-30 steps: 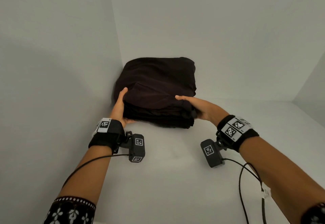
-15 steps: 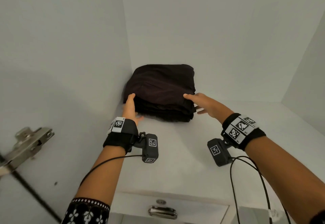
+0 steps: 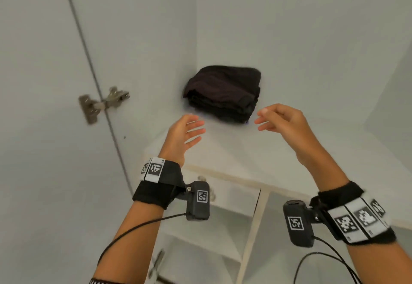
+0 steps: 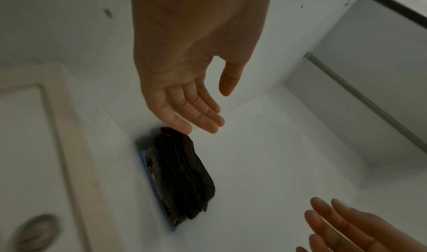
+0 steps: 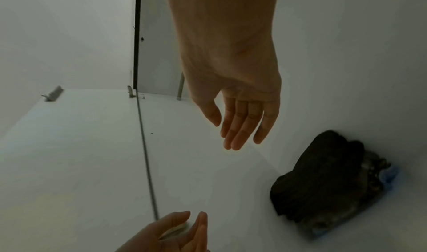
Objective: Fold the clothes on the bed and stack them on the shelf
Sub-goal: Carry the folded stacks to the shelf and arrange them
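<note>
Just beyond your fingertips, the stack of folded dark, near-black clothes (image 3: 223, 94) is sitting on the white shelf board (image 3: 289, 150), tucked into the back left corner where two walls are bracing it, which is probably why it is sitting squarely with nothing holding it. You are holding your left hand (image 3: 182, 134) in the air just short of the stack's near left corner, fingers (image 4: 196, 109) straight and relaxed, grasping nothing and touching no cloth. Your right hand (image 3: 283, 125) is hovering off the stack's near right corner, fingers (image 5: 240, 126) loosely extended and likewise empty. With one hand on each side, you are placed to square the pile, though it looks settled enough to leave. Under the dark layers, the wrist views are showing a sliver of blue fabric (image 4: 148, 172) at the bottom of the stack; what garment it is cannot be told. Left of your left fingers, a metal door hinge (image 3: 102, 103) is catching light on the cabinet side. Judging by this, the placing step looks done, and any remaining clothes are lying out of view.
</note>
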`<action>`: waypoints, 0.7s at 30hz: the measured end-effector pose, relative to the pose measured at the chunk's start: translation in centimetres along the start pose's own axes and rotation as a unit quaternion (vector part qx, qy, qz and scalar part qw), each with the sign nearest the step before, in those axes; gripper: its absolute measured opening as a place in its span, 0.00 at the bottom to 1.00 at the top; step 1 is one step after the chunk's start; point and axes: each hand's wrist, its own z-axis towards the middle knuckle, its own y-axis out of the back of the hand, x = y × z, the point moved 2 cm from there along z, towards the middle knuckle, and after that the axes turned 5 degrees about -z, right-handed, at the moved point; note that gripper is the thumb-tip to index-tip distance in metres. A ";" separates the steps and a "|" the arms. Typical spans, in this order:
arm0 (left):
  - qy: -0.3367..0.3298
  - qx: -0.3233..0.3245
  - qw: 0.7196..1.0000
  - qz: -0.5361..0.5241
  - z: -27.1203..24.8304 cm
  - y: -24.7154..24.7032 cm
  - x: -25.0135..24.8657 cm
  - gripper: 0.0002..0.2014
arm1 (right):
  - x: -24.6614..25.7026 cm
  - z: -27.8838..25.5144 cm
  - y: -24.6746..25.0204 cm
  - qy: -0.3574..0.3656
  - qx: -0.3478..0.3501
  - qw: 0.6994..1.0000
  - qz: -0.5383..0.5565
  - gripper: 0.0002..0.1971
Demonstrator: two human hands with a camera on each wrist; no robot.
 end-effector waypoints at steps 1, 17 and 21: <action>-0.004 -0.010 1.000 0.002 -2.0 0.5 0.2 0.09 | 0.3 -1.7 0.0 0.003 0.013 1.000 0.013 0.10; 0.003 -0.465 0.885 -0.034 -44.3 24.9 7.8 0.08 | 3.9 -26.7 -19.9 -0.008 0.386 0.909 0.155 0.15; -0.038 -0.592 0.801 -0.079 -59.2 29.9 7.9 0.09 | 7.2 -33.9 -25.7 0.004 0.469 0.869 0.157 0.17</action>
